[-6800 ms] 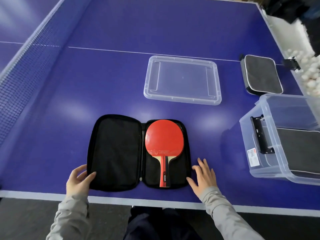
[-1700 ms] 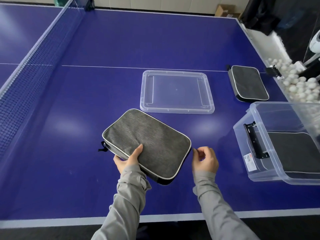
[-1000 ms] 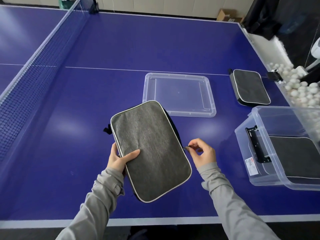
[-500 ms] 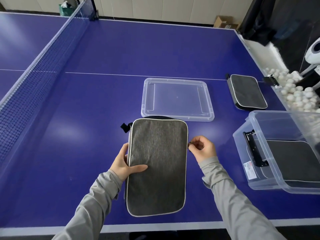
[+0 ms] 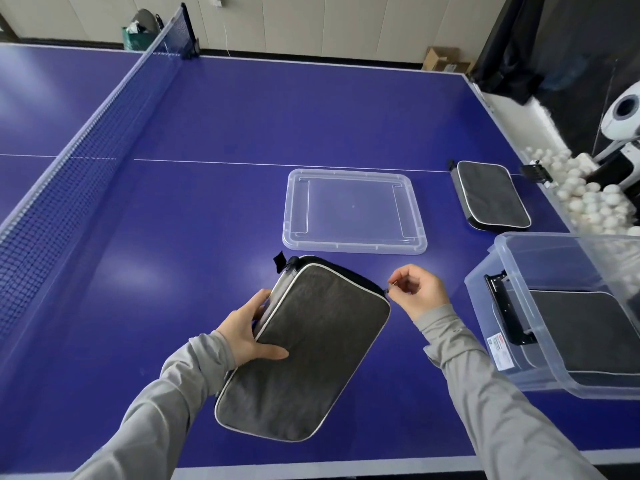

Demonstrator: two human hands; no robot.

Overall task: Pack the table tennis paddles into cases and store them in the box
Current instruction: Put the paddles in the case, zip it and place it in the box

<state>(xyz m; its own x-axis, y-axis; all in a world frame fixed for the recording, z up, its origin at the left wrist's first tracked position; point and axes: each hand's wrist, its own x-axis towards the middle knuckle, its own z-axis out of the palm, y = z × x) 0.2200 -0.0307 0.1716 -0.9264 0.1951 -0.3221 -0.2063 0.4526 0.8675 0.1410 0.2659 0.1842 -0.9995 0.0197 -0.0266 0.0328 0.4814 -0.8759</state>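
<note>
— Two hands on one grey case (image 5: pixel 304 351), low and centre of the frame, tilted, far end toward the clear lid (image 5: pixel 353 211).

— Left hand (image 5: pixel 247 329)?

— Clamped on the case's left edge: thumb laid flat across the grey top, fingers (image 5: pixel 258 301) curled round the side and under. Holding it up off the blue surface (image 5: pixel 207 133), or nearly; cannot tell whether the near corner touches.

— Right hand (image 5: pixel 417 291)?

— Just beside the case's upper right corner. Thumb and forefinger pressed together, pinching the small zip pull (image 5: pixel 388 289); other fingers curled loosely into the palm.

— Zip closed?

— Hard to tell along the far edge; black side band visible there, small black loop (image 5: pixel 278 260) sticking out at the top left corner.

— Elsewhere?

— Second grey case (image 5: pixel 491 194) flat on the surface, upper right, well apart from the hands. Clear box (image 5: pixel 485 296) at the right edge, tipped toward the viewer, with another grey case (image 5: pixel 585 327) lying inside. White balls (image 5: pixel 581 199) heaped beyond the box. Net (image 5: pixel 69 174) running along the left.
</note>
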